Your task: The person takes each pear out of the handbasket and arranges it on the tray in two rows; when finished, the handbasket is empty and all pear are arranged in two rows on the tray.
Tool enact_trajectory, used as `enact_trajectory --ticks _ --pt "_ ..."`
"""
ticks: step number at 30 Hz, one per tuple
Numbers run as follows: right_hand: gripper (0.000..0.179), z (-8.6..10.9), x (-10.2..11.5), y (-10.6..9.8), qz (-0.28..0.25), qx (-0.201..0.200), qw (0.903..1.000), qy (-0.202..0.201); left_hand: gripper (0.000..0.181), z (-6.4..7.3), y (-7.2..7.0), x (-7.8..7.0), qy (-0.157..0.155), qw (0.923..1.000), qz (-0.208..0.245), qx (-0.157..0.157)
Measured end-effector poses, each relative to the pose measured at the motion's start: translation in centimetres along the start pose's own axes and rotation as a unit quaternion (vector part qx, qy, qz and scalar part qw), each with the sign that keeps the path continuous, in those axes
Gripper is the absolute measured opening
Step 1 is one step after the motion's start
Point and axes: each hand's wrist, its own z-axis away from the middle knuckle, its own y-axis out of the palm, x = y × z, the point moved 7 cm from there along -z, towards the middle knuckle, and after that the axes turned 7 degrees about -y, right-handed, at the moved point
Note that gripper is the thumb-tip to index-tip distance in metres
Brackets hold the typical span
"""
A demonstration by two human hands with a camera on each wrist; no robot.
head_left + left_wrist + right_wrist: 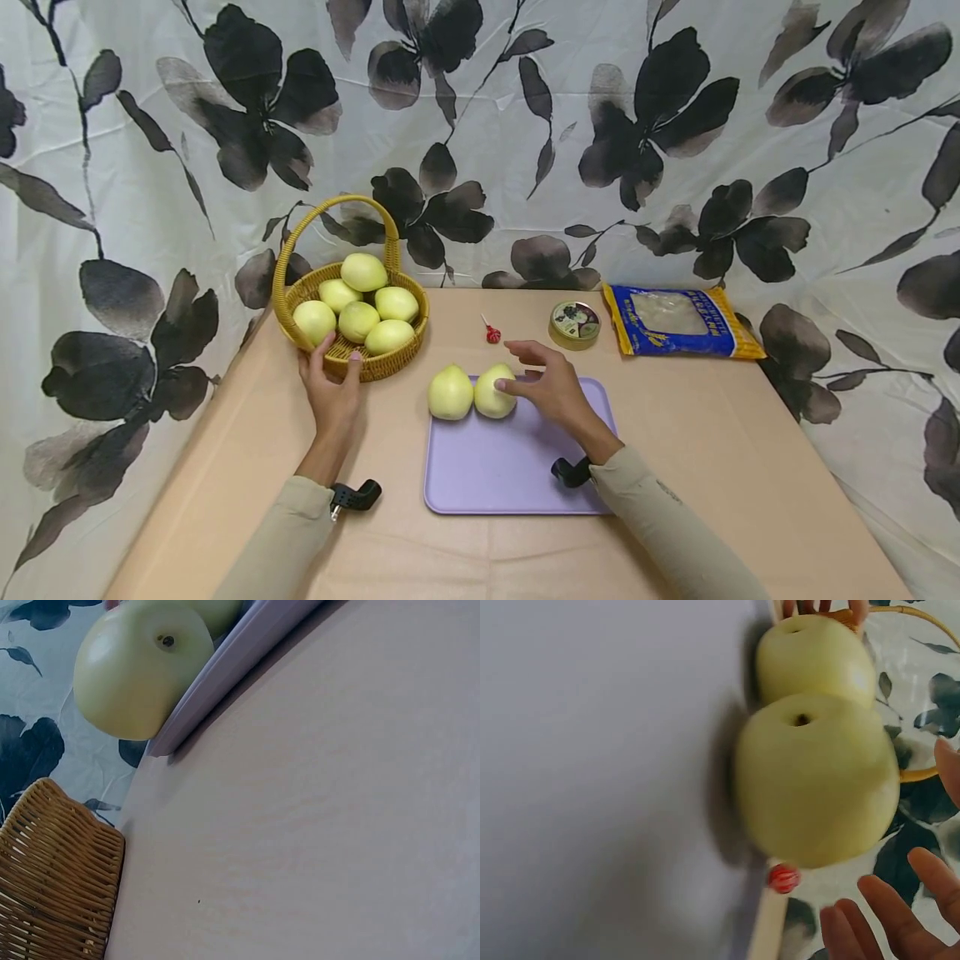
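Two pale yellow-green pears, a left one (450,392) and a right one (495,392), stand side by side at the back left of a lilac tray (517,467). My right hand (551,387) is beside the right pear, thumb near its side; the right wrist view shows the spread fingers (900,922) apart from this pear (817,780). At the left, my left hand (333,400) touches the front of a yellow wicker basket (390,364) with its thumb and fingertips. Several similar pears (358,322) lie inside the basket. In the left wrist view the hand is hidden.
Behind the tray lies a red lollipop (492,334), with a round tin (574,325) to its right. A blue and yellow plastic packet (682,322) lies at the back right. Flower-printed cloth (540,150) hangs behind the table (735,467).
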Motion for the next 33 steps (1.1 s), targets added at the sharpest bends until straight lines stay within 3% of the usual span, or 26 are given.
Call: enact_trajectory --ticks 4,6,12,22,33 --pt "0.068 -1.1 2.4 0.3 0.023 -0.015 0.9982 -0.054 0.057 -0.1 0.0 0.0 -0.003 1.0000 0.002 0.000" --pt "0.068 -1.7 3.7 0.9 0.027 -0.019 0.9961 -0.082 0.058 0.5 0.0 -0.8 -0.005 0.9999 0.012 0.003" --pt "0.068 -3.3 7.0 3.4 0.028 -0.020 0.9911 -0.129 0.056 0.3 -0.2 -0.4 0.006 0.9999 0.013 -0.001" --pt "0.066 -5.6 10.3 7.7 0.061 -0.015 0.9881 -0.140 0.057 -0.2 -0.1 0.1 0.007 1.0000 0.004 0.005" --pt "0.061 -7.9 11.1 12.2 0.110 -0.040 0.9872 -0.108 0.055 -0.1 -0.2 0.0 0.019 0.9997 -0.009 0.011"
